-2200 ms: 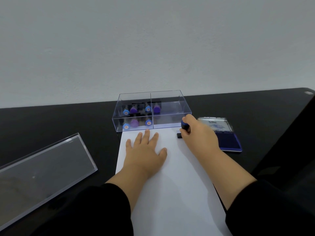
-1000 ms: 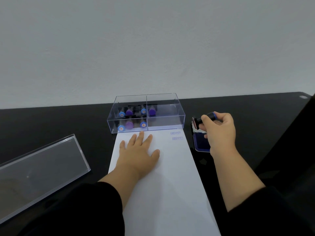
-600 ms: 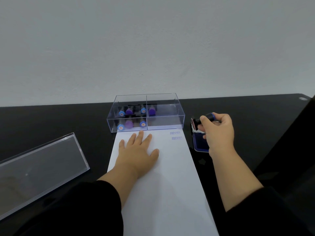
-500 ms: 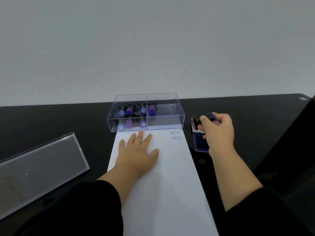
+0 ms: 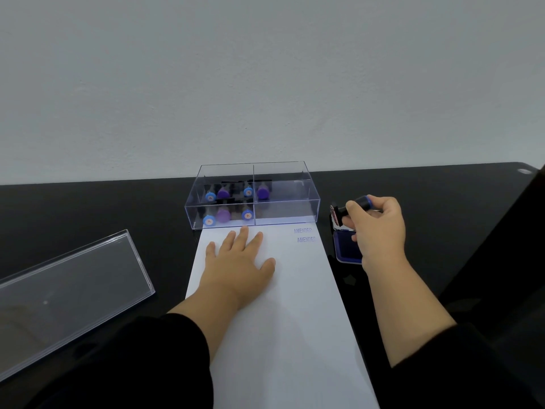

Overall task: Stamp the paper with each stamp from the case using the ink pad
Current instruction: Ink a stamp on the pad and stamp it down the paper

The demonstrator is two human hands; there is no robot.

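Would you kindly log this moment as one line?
left hand flat on paper | right hand holds stamp over ink pad | two AMENDED prints

Bare paper (image 5: 295, 320) between the hands; case (image 5: 253, 199) beyond.

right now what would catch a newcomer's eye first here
The white paper running down the black table, pinned flat by the left hand, with two blue AMENDED prints at its far right corner. Right of it, the right hand grips a stamp above the ink pad.
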